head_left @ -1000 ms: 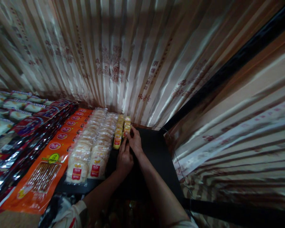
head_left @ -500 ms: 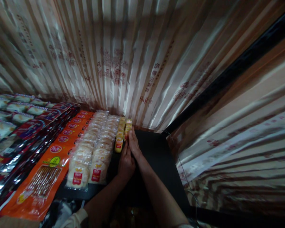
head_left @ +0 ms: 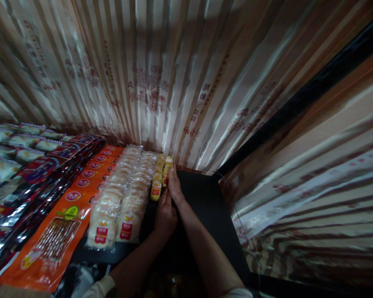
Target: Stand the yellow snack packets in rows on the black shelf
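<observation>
Two short rows of small yellow snack packets (head_left: 156, 182) stand on the black shelf, the right row shorter at its near end. Along the right side of that row lies my right hand (head_left: 175, 185), its fingers stretched flat and close together. My left hand (head_left: 166, 215) is at the near end of the same row, fingers extended, with their tips close to the right hand's palm. Neither hand is wrapped round a packet. Shade hides part of the left fingers. Left of the yellow packets stand two rows of clear-wrapped rice crackers (head_left: 131, 225).
Orange snack bags (head_left: 60, 231) overlap in a row beside the crackers. Dark red bags (head_left: 46, 169) and white packets are stacked farther left. A pleated printed curtain (head_left: 149, 82) hangs behind the black shelf (head_left: 199, 194). A dark pole (head_left: 286, 103) slants across the right, with thin wire near its foot.
Both hands stay almost where they were beside the yellow packets. The view has shifted very slightly; nothing else has visibly moved.
</observation>
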### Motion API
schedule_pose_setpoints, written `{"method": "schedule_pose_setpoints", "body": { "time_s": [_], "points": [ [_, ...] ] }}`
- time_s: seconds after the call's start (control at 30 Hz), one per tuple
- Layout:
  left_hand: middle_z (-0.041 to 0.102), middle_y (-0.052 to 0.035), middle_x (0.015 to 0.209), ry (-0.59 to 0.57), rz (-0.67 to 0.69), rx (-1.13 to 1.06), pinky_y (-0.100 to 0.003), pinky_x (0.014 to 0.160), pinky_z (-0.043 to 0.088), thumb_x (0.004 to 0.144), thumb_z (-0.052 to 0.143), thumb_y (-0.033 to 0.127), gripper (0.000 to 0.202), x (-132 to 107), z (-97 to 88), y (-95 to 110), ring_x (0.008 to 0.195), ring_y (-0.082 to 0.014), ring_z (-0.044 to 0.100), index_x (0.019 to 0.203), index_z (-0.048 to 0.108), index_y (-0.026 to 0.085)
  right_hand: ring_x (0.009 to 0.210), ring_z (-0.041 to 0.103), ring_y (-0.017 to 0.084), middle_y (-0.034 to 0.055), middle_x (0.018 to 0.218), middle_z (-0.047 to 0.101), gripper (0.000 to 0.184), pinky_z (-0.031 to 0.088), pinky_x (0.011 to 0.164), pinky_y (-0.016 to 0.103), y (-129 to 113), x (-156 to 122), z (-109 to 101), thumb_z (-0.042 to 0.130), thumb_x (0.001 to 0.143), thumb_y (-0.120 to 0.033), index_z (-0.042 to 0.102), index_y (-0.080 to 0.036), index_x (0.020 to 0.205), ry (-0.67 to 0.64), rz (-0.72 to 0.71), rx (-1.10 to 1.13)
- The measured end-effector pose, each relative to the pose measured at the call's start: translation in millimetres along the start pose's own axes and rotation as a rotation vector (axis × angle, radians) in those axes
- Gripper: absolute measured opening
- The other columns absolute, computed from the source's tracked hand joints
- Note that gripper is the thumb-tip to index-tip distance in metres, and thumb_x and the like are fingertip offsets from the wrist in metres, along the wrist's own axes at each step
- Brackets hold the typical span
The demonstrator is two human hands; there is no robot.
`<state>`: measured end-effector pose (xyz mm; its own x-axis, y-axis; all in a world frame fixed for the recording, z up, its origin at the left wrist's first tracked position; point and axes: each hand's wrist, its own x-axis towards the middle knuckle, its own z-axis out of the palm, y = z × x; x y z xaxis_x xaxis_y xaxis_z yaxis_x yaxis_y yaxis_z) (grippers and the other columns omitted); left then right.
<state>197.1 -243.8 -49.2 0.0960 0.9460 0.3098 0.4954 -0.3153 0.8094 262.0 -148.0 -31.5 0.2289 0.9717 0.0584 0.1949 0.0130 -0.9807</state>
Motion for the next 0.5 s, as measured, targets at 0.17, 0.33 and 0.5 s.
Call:
{"method": "schedule_pose_setpoints", "body": {
  "time_s": [0.17,0.33,0.5],
  "points": [
    [0.040,-0.0160,0.137,0.008,0.010,-0.004,-0.041,0.108,0.032,0.075,0.036,0.005,0.055,0,-0.8,1,0.129,-0.0223,0.034,0.129,0.041,0.008,0.135,0.021,0.019,0.0036,0.143,0.033,0.068,0.013,0.112,0.038,-1,-11,-7,0.029,0.083,-0.063,0.037,-0.020,0.135,0.081,-0.012,-0.001],
    [0.045,-0.0160,0.132,-0.012,0.047,0.029,-0.042,0.105,0.036,0.072,0.039,0.006,0.048,-1,-3.6,-1,0.124,-0.0236,0.040,0.119,0.049,0.009,0.129,0.033,0.018,0.0073,0.138,0.040,0.062,0.021,0.109,0.038,-6,-52,-23,0.030,0.085,-0.058,0.042,-0.019,0.130,0.230,-0.010,0.028],
    [0.050,-0.0117,0.124,-0.096,0.187,0.048,-0.039,0.101,0.040,0.071,0.040,0.004,0.040,-12,-18.4,12,0.116,-0.0209,0.045,0.107,0.055,0.013,0.114,0.049,0.019,0.0116,0.125,0.052,0.052,0.036,0.098,0.039,-16,-115,-36,0.035,0.085,-0.053,0.049,-0.017,0.120,0.332,-0.042,0.147]
  ]
}}
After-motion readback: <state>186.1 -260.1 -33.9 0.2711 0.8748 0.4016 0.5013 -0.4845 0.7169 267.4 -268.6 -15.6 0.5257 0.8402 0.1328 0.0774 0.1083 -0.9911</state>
